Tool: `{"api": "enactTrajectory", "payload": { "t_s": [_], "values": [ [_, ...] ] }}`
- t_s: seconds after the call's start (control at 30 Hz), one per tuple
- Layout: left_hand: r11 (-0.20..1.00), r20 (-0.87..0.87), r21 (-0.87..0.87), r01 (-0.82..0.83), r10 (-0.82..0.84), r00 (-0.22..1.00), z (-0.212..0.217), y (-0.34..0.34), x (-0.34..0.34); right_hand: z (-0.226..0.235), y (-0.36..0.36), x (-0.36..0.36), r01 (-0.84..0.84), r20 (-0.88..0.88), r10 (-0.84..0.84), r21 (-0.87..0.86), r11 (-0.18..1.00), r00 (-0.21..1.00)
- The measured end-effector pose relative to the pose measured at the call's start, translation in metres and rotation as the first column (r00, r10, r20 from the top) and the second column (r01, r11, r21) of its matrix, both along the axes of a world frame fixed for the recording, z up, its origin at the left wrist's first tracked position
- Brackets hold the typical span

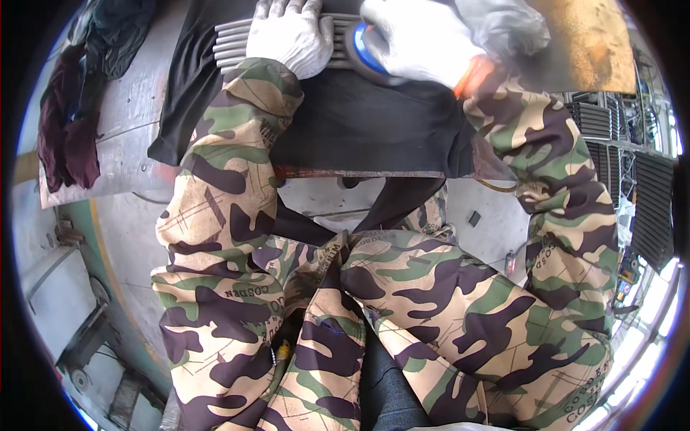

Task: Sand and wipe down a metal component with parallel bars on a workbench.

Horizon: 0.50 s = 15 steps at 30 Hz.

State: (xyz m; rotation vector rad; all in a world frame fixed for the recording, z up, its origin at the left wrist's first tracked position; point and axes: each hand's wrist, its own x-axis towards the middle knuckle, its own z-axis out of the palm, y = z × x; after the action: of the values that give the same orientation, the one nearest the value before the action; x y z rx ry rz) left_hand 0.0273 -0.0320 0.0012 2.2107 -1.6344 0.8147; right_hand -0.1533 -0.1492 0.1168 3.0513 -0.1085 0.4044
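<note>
My left hand, in a white knit glove, lies flat with its fingers stretched out over a row of parallel grey metal bars. Just to its right, my gloved right hand, with an orange cuff, is wrapped round a disc-shaped thing with a blue rim. Its dark edge rests against the bars; the palm hides most of it, so its exact kind does not show. Beneath the bars a black cloth covers the table and hangs toward its near edge.
Dark crumpled garments lie at the table's left. At the far right are a clear plastic bag and a brown-stained board. Racks of dark ribbed parts stand beyond the right arm. My camouflage-clad legs are below the table edge.
</note>
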Motion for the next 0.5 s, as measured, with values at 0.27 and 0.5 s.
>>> {"api": "enactTrajectory", "payload": {
  "t_s": [0.27,0.5],
  "values": [
    [0.996,-0.175,-0.040,0.083,-0.088,0.981,0.025,0.017,0.000,-0.013,-0.026,0.011,0.106,0.024,-0.105,-0.091,0.990,0.994],
    [0.999,-0.162,-0.008,-0.054,0.052,0.985,0.026,0.011,0.001,-0.006,-0.008,0.019,0.047,0.062,-0.042,-0.074,0.996,0.997]
  ]
}}
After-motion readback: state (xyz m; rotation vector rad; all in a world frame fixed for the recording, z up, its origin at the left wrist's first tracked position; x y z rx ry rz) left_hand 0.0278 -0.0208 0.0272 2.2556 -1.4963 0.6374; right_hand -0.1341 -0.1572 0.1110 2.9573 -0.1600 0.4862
